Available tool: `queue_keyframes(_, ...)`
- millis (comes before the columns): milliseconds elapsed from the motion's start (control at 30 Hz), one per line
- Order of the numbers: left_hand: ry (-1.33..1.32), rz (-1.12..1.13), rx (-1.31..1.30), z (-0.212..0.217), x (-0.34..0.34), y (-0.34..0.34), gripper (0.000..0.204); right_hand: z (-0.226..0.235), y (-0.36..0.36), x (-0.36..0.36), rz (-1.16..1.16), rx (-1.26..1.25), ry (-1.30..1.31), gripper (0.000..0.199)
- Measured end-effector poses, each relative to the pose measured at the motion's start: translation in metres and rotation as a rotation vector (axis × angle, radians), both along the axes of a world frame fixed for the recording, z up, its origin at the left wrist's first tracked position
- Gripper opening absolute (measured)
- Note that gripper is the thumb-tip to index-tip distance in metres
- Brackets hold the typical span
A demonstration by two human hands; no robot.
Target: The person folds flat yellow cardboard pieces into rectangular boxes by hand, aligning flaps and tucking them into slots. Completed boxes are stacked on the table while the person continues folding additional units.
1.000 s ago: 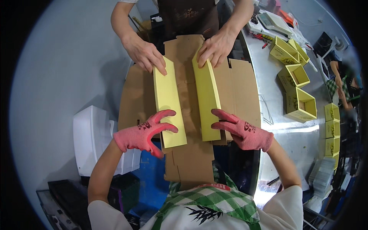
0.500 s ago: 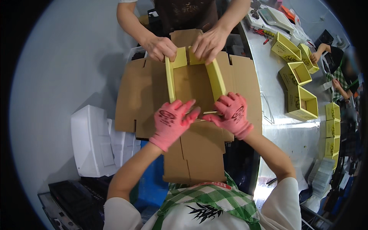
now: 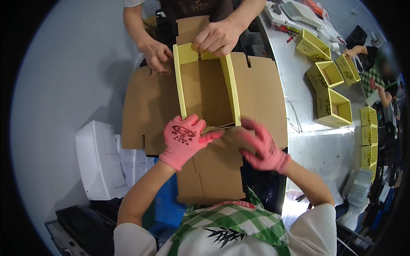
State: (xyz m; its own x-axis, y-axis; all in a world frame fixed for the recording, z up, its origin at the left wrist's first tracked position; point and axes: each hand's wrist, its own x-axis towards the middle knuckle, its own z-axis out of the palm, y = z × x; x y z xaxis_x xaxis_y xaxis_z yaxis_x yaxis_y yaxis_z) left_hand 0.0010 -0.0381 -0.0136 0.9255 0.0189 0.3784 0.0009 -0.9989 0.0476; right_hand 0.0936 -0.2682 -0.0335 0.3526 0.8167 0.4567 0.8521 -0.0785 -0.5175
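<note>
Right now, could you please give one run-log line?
left grip: on yellow box, near-left corner | right grip: open beside near-right corner, contact unclear | facing co-worker's hand: on far end | brown cardboard: under box

yellow open-topped boxes (image 3: 326,106) stand on the shiny metal table (image 3: 309,147).

A carton (image 3: 230,87) is set on flattened cardboard (image 3: 265,102); further boxes (image 3: 317,79) are placed on the table (image 3: 305,147) at right; a tub (image 3: 99,164) is located left.
</note>
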Motion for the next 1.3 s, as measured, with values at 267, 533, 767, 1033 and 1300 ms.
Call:
queue_keyframes(267,0.145,0.048,-0.085,0.004,0.018,0.01,0.036,-0.031,-0.02,-0.016,0.347,-0.235,-0.491,0.052)
queue_keyframes(533,0.169,-0.079,-0.722,-0.001,0.013,0.025,0.036,0.006,0.035,0.031,-0.086,0.284,0.03,0.035)
queue_keyframes(767,0.028,-0.181,-1.438,-0.04,-0.017,0.037,0.056,0.002,0.063,0.02,-0.379,0.477,0.481,0.059)
queue_keyframes(1033,-0.444,-0.031,-1.174,-0.026,0.01,-0.01,0.056,0.026,0.048,0.051,-0.187,-0.014,-0.248,0.078)
queue_keyframes(1300,0.109,-0.076,0.023,0.02,0.002,0.021,0.062,0.037,0.054,0.074,0.12,-0.246,-0.424,0.062)
